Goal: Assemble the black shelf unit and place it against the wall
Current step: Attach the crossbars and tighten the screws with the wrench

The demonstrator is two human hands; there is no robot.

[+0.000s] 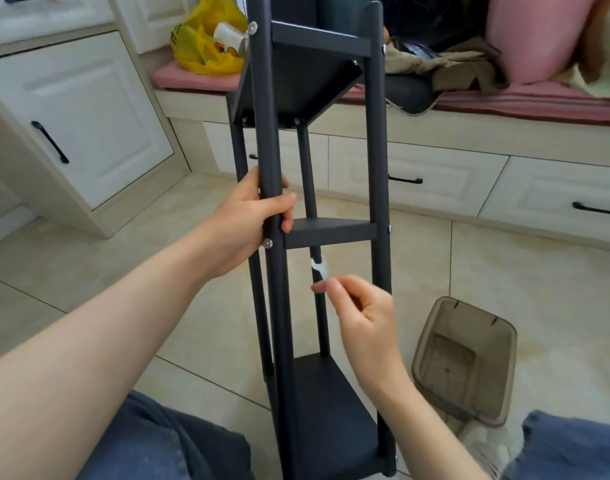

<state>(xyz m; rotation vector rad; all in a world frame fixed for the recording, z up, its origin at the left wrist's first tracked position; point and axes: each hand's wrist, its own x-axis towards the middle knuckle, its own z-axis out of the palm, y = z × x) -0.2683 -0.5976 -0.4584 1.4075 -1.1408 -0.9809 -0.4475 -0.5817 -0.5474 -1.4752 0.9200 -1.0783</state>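
Upright, black shelf unit; left fingers around its front pole; right fingers tight on white spanner

No readable text; yellow bag print blurred

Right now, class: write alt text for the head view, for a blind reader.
The left hand grips a post of the black shelf unit while the right hand pinches a small white tool at a rear post. A translucent bin sits nearby.
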